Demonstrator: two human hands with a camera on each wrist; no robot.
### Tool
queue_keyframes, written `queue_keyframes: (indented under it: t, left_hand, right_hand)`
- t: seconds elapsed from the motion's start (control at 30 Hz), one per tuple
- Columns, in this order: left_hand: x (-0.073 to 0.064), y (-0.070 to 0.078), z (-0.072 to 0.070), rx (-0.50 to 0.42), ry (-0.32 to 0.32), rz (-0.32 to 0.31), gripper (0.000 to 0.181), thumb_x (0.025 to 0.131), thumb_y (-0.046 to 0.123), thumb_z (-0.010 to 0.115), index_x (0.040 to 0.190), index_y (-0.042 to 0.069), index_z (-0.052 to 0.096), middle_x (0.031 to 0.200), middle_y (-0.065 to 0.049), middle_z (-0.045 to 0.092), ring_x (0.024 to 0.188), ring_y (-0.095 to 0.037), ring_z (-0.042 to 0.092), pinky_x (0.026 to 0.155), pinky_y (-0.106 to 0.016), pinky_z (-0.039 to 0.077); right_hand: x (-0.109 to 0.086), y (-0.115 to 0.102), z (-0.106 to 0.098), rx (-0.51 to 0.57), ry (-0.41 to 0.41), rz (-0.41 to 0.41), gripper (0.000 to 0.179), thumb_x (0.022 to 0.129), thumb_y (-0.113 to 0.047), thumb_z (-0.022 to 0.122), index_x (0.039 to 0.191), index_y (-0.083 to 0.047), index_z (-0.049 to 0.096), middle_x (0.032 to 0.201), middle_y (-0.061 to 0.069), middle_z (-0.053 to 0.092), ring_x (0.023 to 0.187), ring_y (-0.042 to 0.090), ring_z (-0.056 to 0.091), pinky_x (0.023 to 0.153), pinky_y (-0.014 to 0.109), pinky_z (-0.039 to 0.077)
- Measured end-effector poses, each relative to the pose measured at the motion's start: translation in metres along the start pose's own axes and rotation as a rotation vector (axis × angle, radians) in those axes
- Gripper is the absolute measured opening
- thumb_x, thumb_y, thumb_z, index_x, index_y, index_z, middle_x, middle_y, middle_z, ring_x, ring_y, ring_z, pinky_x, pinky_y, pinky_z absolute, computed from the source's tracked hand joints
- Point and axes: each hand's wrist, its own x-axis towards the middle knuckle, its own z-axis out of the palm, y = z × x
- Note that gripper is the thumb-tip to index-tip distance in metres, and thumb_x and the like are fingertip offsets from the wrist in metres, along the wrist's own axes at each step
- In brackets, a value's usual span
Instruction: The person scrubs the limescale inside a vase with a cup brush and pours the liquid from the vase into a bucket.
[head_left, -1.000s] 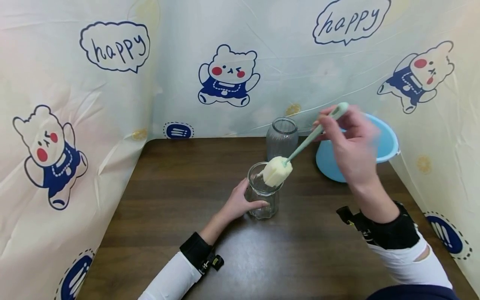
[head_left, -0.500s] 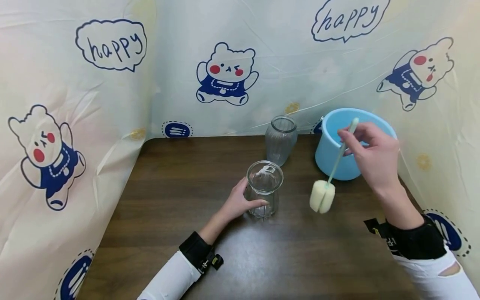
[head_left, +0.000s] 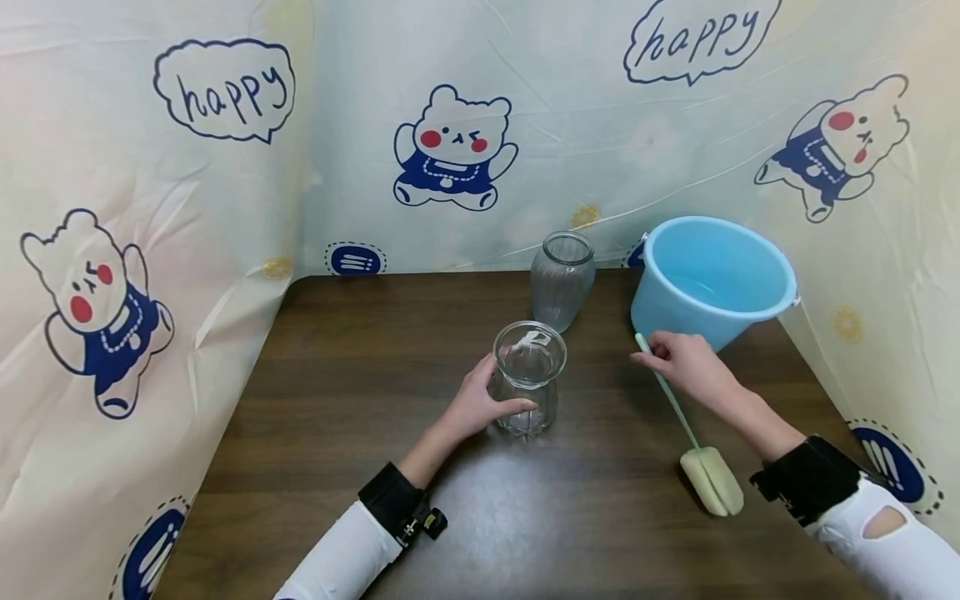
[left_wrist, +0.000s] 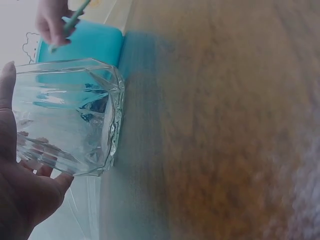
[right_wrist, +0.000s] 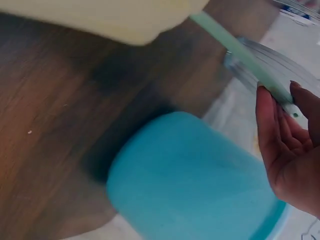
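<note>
My left hand (head_left: 483, 400) grips a clear glass vase (head_left: 531, 375) with a wide rim, which stands upright on the table. In the left wrist view the thumb and fingers wrap the glass vase (left_wrist: 65, 115) from both sides. My right hand (head_left: 693, 362) pinches the end of the pale green handle of a sponge bottle brush (head_left: 712, 482). Its cream sponge head points toward the table's near right side, low over the wood. The right wrist view shows thumb and fingertips on the brush handle (right_wrist: 240, 55).
A light blue bucket (head_left: 675, 287) stands at the back right, just beyond my right hand. Behind the held vase is a second, ribbed glass vase (head_left: 561, 283). The brown wooden table (head_left: 360, 358) meets a printed cloth backdrop (head_left: 345, 125) at the back and sides.
The brush has left the glass vase's mouth, swung right past the bucket and come down near the table, its sponge now toward me. My left hand and the vase have stayed put.
</note>
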Motion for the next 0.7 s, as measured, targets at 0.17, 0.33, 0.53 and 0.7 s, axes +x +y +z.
queue_keyframes:
  t: [0.17,0.33,0.53,0.7]
  left_hand:
    - [-0.001,0.004,-0.002,0.029,-0.028,-0.020,0.087,0.070,0.038,0.085,0.145,0.024,0.044,0.137,-0.002,0.054,0.128,-0.018,0.045,0.105,-0.049,0.039]
    - [-0.002,0.002,-0.004,0.020,-0.039,0.001,0.088,0.069,0.044,0.083,0.145,0.025,0.044,0.139,0.000,0.052,0.129,-0.016,0.043,0.105,-0.049,0.039]
    - [-0.002,0.001,-0.004,0.026,-0.042,-0.010,0.088,0.070,0.043,0.084,0.145,0.025,0.043,0.138,0.003,0.052,0.128,-0.012,0.043,0.106,-0.046,0.039]
    - [-0.003,0.002,-0.004,0.015,-0.047,-0.011,0.089,0.070,0.044,0.083,0.146,0.023,0.042,0.138,0.002,0.052,0.128,-0.012,0.043,0.106,-0.047,0.039]
  right_hand:
    - [0.006,0.011,0.009,-0.031,-0.132,0.045,0.019,0.089,-0.021,0.068,0.088,-0.003,0.065,0.069,0.006,0.065,0.058,0.014,0.055,0.052,0.029,0.046]
    - [0.010,0.017,0.020,-0.065,-0.237,0.034,0.021,0.086,-0.015,0.070,0.095,0.003,0.064,0.069,0.006,0.063,0.058,0.013,0.055,0.051,0.029,0.046]
    - [0.010,0.022,0.038,-0.117,-0.297,-0.013,0.015,0.085,-0.014,0.072,0.081,-0.005,0.060,0.065,0.004,0.056,0.056,0.013,0.051,0.051,0.027,0.042]
    - [0.011,0.023,0.045,-0.128,-0.335,-0.003,0.013,0.085,-0.013,0.071,0.081,-0.006,0.060,0.068,0.004,0.056,0.059,0.013,0.052,0.052,0.027,0.043]
